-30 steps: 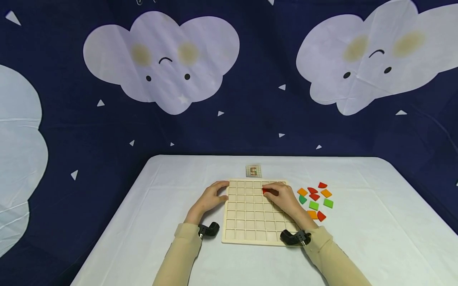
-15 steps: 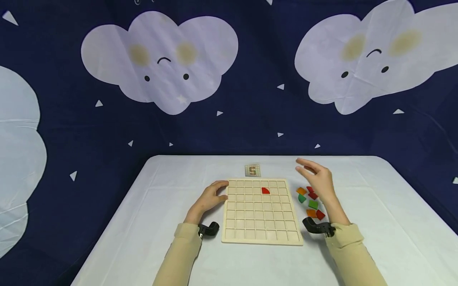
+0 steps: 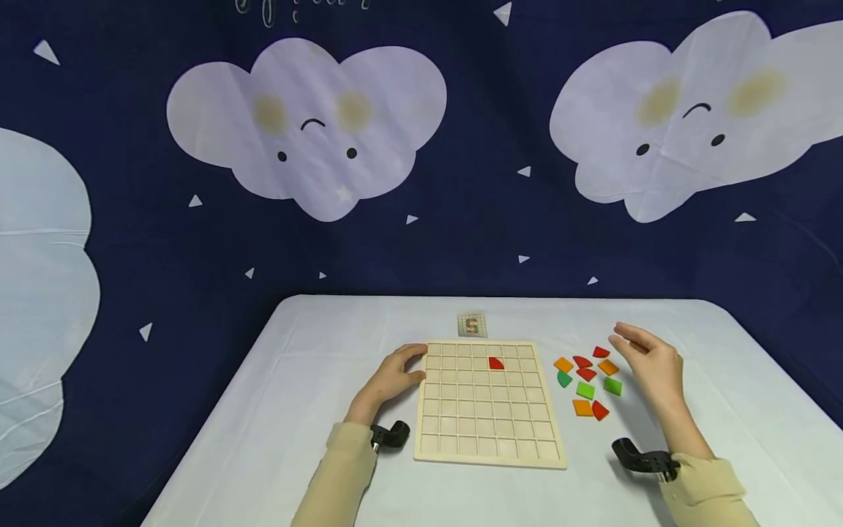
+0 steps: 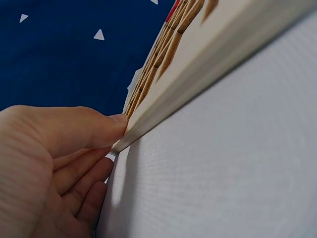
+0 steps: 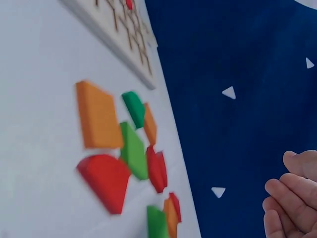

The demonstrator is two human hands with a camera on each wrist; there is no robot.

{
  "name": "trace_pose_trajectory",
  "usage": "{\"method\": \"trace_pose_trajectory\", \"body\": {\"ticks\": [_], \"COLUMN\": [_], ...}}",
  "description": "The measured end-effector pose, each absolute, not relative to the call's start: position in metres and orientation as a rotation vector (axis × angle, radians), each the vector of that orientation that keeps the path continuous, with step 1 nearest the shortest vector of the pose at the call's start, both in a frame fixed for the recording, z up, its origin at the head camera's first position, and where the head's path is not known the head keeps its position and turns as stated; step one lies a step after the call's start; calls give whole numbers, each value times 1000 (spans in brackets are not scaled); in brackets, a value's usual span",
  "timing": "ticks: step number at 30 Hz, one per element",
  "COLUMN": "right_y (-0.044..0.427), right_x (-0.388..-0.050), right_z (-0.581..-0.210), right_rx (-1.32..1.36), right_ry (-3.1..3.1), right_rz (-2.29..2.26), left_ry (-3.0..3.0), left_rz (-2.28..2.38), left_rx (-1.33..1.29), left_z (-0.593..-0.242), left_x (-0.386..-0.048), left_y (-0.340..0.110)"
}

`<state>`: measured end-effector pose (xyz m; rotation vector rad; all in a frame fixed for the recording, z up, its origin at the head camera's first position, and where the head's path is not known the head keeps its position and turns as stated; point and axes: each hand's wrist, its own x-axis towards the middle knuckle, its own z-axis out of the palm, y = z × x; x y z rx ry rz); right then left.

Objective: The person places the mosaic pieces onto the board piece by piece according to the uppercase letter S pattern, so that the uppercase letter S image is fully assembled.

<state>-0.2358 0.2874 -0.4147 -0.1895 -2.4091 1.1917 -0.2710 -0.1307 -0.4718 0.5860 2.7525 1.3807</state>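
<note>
A pale wooden grid board (image 3: 490, 430) lies on the white table. One red quarter-circle piece (image 3: 496, 363) sits in a cell of its upper part. My left hand (image 3: 388, 377) touches the board's upper left edge; in the left wrist view its thumb (image 4: 89, 130) rests at the rim, the other fingers lying beside the edge. To the right of the board are loose pieces: red quarter-circles (image 3: 599, 410), orange squares (image 3: 582, 408), light green squares (image 3: 585, 390) and a dark green quarter-circle (image 3: 564, 378). My right hand (image 3: 655, 366) hovers right of these pieces, holding nothing, its fingers loosely bent.
A small card (image 3: 472, 325) with a grid pattern lies just behind the board. The white tablecloth (image 3: 316, 344) reaches back to a dark blue curtain (image 3: 487, 241) printed with clouds. Each wrist wears a black camera, such as the right one (image 3: 635, 457).
My right hand has let go of the red quarter-circle, leaving it in the board's cell, and has moved right, past the loose pieces. My left hand stays at the board's edge.
</note>
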Motion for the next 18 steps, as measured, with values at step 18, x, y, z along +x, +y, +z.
{"method": "trace_pose_trajectory", "body": {"ticks": [18], "right_y": [301], "right_x": [-232], "right_z": [-471], "right_rx": [-254], "right_ry": [-2539], "right_rz": [1080], "left_ry": [2739], "left_rz": [1381], "left_rx": [581], "left_z": [-471], "left_x": [-270], "left_y": [-131]}}
